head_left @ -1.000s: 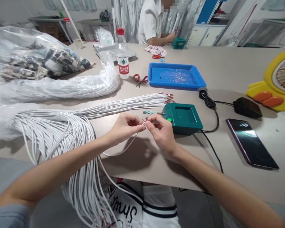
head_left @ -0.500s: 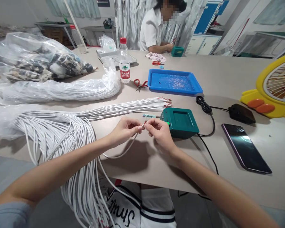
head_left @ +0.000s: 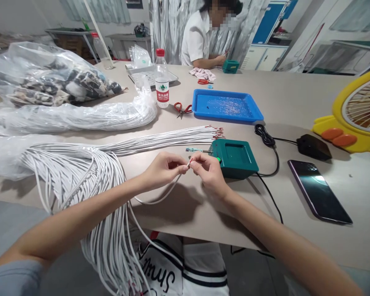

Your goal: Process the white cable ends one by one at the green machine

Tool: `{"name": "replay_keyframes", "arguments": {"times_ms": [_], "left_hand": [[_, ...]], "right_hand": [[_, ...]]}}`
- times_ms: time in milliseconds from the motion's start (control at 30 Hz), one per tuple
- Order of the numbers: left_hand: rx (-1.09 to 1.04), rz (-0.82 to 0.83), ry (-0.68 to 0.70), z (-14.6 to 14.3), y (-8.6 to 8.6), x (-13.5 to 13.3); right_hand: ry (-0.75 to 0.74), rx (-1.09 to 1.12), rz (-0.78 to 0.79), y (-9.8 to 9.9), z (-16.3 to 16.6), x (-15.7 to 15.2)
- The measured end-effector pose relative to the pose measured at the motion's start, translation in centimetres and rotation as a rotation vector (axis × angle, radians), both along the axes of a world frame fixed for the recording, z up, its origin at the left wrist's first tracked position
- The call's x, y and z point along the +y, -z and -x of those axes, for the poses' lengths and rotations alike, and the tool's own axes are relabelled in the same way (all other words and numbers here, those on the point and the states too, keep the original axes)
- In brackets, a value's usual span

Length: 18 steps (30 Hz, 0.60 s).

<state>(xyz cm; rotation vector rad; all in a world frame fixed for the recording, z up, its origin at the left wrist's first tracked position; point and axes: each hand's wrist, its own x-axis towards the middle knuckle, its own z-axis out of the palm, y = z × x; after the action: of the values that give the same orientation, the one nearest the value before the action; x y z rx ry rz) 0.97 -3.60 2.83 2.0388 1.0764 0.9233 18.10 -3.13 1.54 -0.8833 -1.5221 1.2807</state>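
Between thumb and fingers, my left hand (head_left: 167, 169) pinches a white cable (head_left: 169, 191) close to its end. My right hand (head_left: 207, 169) is closed on the reddish tip of the same cable, and the fingers partly hide that tip. The cable hangs in a loop below my hands. Just behind my right hand stands a green box-shaped device (head_left: 236, 158) with a thin metal part (head_left: 199, 150) sticking out to the left. A large bundle of white cables (head_left: 80, 172) lies left of my hands and droops over the table edge, passing under my left forearm.
Straight cables with red ends (head_left: 172, 137) lie behind my hands. Beyond are a blue tray (head_left: 200, 112), red-handled cutters (head_left: 182, 109) and a water bottle (head_left: 163, 92). A phone (head_left: 319, 191), black adapter (head_left: 313, 147) and yellow fan (head_left: 357, 135) stand right. A co-worker (head_left: 197, 41) sits opposite.
Both hands have shifted very slightly to the right, still pinching the cable end. A little more of the red tip shows between the fingers.
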Motion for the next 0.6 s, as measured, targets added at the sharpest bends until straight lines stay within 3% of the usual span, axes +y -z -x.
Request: {"name": "replay_keyframes", "arguments": {"times_ms": [133,233,300,400,500,600], "left_hand": [[0.323,-0.536,-0.013,1.5,1.2,1.0],[0.335,-0.615,-0.004,1.8,1.6,1.6],[0.234,-0.521,-0.046,1.3,1.4,1.5],[0.05,-0.126,-0.091,0.4,0.5,0.9],[-0.154,0.372,-0.072,0.2,-0.5,0.4],[-0.314,0.597,-0.045,0.5,-1.0,0.3]], "right_hand": [[-0.103,0.161,0.467,-0.2,0.4,-0.3],[-0.213,0.319,0.747,-0.5,0.6,-0.6],[-0.239,0.353,0.755,-0.5,0.7,-0.6],[-0.124,0.211,0.523,-0.1,0.6,-0.6],[0.151,-0.115,-0.089,0.4,0.3,-0.7],[0.259,-0.44,-0.642,0.6,-0.3,-0.7]]}}
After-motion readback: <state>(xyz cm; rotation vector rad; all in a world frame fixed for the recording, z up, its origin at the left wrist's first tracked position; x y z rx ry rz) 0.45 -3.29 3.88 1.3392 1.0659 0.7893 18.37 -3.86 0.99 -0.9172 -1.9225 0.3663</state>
